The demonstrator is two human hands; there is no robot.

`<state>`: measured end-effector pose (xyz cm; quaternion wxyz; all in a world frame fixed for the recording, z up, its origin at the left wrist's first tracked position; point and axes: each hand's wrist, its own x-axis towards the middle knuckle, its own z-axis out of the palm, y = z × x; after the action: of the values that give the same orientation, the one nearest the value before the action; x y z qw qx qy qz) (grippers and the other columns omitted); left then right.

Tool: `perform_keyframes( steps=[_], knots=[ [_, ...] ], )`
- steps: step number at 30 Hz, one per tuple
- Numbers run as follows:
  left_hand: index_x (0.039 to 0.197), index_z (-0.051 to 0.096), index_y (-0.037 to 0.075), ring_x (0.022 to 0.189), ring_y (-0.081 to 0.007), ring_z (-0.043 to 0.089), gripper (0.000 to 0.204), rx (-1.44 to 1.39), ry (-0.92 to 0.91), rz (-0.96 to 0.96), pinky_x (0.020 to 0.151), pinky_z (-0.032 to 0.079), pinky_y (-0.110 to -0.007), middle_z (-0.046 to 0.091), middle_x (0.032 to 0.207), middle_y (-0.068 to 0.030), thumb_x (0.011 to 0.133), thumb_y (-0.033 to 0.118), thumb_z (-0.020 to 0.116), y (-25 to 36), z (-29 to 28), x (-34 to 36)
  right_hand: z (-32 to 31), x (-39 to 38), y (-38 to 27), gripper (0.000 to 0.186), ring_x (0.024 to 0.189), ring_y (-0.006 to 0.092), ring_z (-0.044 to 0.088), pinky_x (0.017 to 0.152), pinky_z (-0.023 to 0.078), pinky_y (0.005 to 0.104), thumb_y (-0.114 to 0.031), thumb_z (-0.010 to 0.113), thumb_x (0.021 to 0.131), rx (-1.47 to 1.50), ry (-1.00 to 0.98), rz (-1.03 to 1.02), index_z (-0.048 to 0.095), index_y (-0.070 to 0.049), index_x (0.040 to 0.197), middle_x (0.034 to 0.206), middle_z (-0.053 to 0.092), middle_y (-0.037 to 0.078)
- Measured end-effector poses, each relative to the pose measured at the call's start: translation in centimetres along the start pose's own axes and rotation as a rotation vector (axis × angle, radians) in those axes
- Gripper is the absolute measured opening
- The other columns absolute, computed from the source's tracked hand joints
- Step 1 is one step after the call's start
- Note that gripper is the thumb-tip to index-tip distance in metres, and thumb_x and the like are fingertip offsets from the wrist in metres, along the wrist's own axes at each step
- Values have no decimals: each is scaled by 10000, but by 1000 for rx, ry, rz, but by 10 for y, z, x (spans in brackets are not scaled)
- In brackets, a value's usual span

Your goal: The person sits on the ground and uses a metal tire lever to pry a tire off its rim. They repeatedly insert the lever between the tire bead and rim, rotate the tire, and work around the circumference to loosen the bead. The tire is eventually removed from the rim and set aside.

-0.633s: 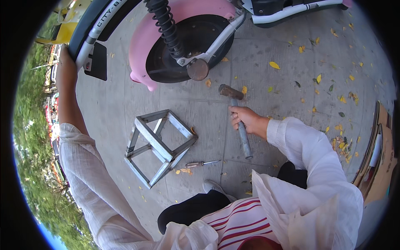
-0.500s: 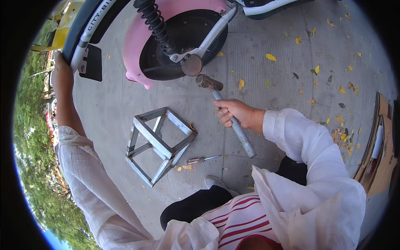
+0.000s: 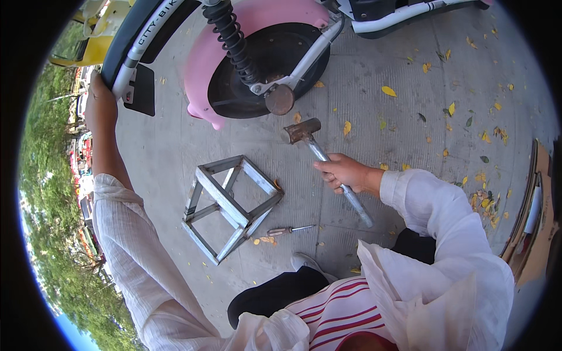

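Note:
My right hand is closed around the pipe handle of a hammer. Its rusty steel head is raised just below a round, rusty metal disc at the wheel hub, with a gap between them. That disc sits at the lower end of a black coil-spring shock absorber, beside a wheel with a black cover and a pink fender. At the upper left, my left hand grips the end of the bike's black-and-white rear frame; its fingertips are partly hidden.
A welded metal frame stands on the grey pavement, with a screwdriver near its lower right corner. Flattened cardboard leans at the far right. Yellow leaves are scattered about. My shoe is below the screwdriver.
The hammer head has turned and drawn slightly away from the rusty disc, still in my right hand. My left hand keeps its hold. The whole view has shifted a little.

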<state>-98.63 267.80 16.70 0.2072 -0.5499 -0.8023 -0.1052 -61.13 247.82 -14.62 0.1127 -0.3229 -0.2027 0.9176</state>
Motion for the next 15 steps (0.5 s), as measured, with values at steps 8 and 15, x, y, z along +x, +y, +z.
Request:
perform_keyframes(
  steps=[8, 15],
  knots=[
    [1367, 442, 67, 1144, -384, 558, 882, -92, -37, 208, 963, 413, -419, 615, 1169, -222, 864, 760, 228, 11, -17, -26, -53, 18, 37, 279, 473, 105, 403, 428, 367, 316, -296, 545, 955, -355, 413, 248, 496, -73, 795, 597, 389, -13],
    [1377, 382, 60, 902, -339, 689, 908, -28, -29, 456, 771, 530, -389, 682, 954, -229, 706, 535, 767, 24, -24, -47, -62, 26, 58, 248, 461, 113, 397, 414, 331, 300, -260, 558, 949, 122, 459, 148, 508, -61, 811, 586, 407, 5]
  ],
)
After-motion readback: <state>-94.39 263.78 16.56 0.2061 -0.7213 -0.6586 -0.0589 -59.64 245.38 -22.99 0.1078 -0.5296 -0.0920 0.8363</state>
